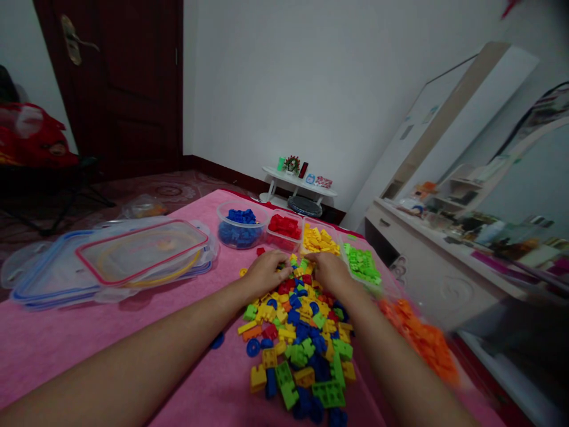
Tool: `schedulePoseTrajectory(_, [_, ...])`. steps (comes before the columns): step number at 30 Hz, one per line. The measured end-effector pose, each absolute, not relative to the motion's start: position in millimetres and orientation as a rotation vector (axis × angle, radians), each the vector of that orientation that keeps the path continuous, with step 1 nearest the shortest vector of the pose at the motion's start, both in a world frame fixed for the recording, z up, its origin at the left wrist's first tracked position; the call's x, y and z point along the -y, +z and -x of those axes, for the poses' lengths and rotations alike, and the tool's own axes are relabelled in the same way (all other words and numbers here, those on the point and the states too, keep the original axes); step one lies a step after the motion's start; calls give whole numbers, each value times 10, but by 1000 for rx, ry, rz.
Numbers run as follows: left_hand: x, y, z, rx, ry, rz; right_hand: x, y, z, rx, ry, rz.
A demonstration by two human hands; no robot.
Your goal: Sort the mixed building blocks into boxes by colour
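Observation:
A heap of mixed toy building bricks point(306, 326) in yellow, blue, green, red and orange spreads over the pink cloth. At the heap's far end, my left hand point(267, 273) has its fingers curled in. My right hand point(329, 273) faces it from the other side, its fingers bent down toward the bricks. Small yellow and green pieces show between the fingertips. Whether either hand grips one is too small to tell. Just beyond stand clear tubs of sorted bricks: blue point(240, 228), red point(284, 228), yellow point(320, 239) and green point(362, 264).
Orange bricks point(420, 338) lie at the right, partly blurred. Stacked clear lids point(142, 252) with coloured seals rest on the left of the pink cloth point(191, 367). A low white shelf point(300, 181) stands past the far edge, and a dresser point(444, 261) is at the right.

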State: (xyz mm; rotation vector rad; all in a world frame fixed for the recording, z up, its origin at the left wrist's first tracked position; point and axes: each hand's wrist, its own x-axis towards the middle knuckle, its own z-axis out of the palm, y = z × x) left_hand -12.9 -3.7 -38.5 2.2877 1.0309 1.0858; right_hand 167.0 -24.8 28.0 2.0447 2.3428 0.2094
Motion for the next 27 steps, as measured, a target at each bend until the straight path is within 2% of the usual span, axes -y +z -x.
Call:
schedulePoseTrajectory(9, [61,-371,141,-1127,1122,-2285,280,73,-1699,-2552,-76,-1978])
schedulePoseTrajectory(15, [62,-309,160,-1125,1117,-2339,324,66,-1803,-2557,15,-2131])
schedulePoseTrajectory(21, [82,-89,63,-1055,846,-2708,357,129,-1852,-2675,-395,-2045])
schedulePoseTrajectory(27, [52,-166,-34,-906,652,-2683,383,119,-1856,-2743,-869,-1937])
